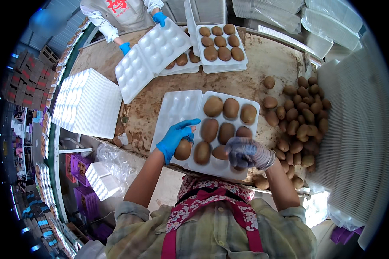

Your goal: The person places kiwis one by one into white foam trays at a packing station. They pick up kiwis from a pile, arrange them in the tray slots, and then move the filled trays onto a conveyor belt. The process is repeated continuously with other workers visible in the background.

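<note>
In front of me lies an opened white plastic tray (218, 166), its cupped lid (181, 103) folded out to the left. Brown kiwifruit (209, 130) sit in its cups. My left hand (178, 136), in a blue glove, is curled around a kiwifruit (182, 150) over the tray's left side. My right hand (248, 152), in a greyish striped glove, reaches over the lower right cups. Its fingertips grip the end of a tilted kiwifruit (219, 152), above a partly bare cup. Another kiwifruit (238, 168) shows partly beneath this hand.
Loose kiwifruit (301, 113) are heaped at the right, beside tall nested tray stacks (347, 139). More stacked trays (87, 103) stand left. Across the table, a co-worker's blue-gloved hands (160, 18) hold an open tray (163, 42), near a filled tray (220, 66).
</note>
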Available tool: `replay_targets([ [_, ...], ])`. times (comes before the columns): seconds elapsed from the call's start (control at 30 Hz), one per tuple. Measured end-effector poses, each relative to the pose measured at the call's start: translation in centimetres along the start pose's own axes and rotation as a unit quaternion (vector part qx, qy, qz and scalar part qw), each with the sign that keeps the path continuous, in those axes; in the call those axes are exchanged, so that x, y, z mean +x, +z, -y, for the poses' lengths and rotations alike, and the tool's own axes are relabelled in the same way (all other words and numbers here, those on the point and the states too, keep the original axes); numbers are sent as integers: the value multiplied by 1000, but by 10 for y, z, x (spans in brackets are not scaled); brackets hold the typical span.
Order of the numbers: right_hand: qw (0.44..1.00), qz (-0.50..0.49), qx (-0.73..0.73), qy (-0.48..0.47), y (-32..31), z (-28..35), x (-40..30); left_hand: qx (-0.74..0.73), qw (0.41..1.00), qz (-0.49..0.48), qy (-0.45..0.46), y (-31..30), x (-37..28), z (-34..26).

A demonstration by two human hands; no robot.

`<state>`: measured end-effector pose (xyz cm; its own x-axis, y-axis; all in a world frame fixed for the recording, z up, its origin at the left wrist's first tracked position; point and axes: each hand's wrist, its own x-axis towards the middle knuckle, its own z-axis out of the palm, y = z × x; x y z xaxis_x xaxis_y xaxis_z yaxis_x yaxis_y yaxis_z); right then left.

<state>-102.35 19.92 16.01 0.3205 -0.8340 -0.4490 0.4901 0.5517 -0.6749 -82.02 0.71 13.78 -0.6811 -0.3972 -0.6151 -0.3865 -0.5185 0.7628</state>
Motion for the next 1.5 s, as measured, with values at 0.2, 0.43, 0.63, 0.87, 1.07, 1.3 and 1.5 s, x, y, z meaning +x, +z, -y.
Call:
replay_targets([
  [0.2,924,296,-243,20,37,-31,18,355,924,138,42,50,-62,34],
  [0.43,920,179,330,-112,44,-16,23,448,871,25,199,62,-24,83],
  [0.63,983,97,-143,62,39,4,-26,595,792,91,106,66,-65,13],
  [0.87,975,-127,-163,-86,34,24,-67,437,868,230,52,31,-79,51],
  [1.07,785,-205,-581,-62,72,-60,-5,398,902,157,51,48,-38,52],
  [1.3,699,-271,-657,-78,56,-71,19,-42,999,26,-6,46,-40,38],
  [1.5,672,-325,-647,-155,55,-66,12,-301,951,-51,-46,81,-29,45],
])
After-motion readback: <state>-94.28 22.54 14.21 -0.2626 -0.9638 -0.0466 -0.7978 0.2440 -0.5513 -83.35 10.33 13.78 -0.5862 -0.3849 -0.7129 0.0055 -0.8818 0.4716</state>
